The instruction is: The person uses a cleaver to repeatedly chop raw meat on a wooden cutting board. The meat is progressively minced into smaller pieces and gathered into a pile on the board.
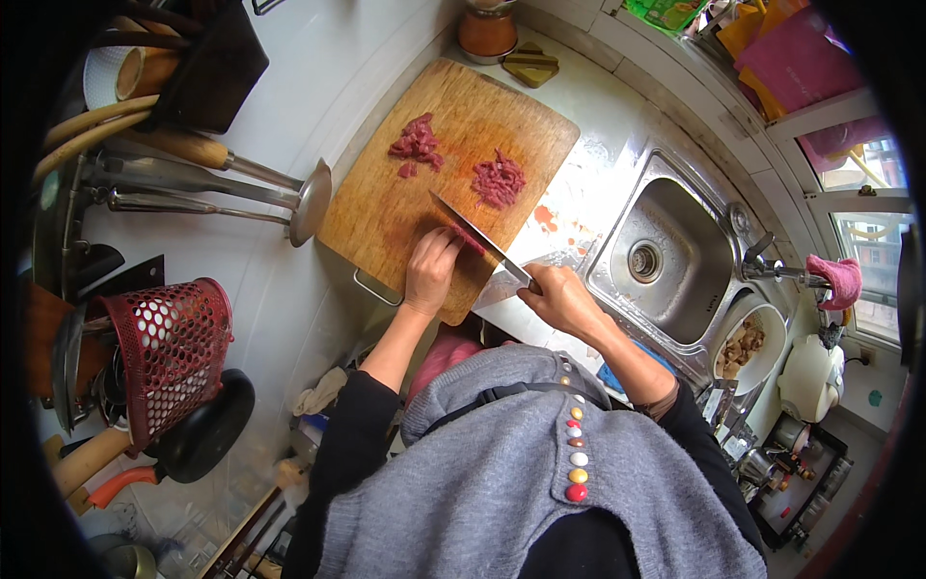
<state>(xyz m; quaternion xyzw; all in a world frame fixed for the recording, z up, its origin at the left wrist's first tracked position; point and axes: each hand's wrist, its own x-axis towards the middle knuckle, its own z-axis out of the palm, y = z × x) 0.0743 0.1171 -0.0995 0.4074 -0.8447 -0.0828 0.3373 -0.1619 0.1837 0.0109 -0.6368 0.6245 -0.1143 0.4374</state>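
Note:
My right hand (561, 297) grips the handle of a kitchen knife (477, 233), its blade slanting up and left across a wooden cutting board (376, 192). Beside the blade, my left hand (432, 271) rests its bent fingertips on a small piece of raw red meat (469, 239), which the blade and fingers partly hide. Farther up the board lie two heaps of cut raw meat: a looser pile (417, 143) on the left and a pile of thin strips (499, 179) on the right.
Right of the board is a steel sink (680, 253) with a faucet (778, 269). A white bowl of food pieces (745, 344) stands beyond it. Reddish liquid (545, 218) spots the counter. Hanging utensils (311, 206), a red perforated basket (170, 354) and a frying pan (206, 427) line the left wall.

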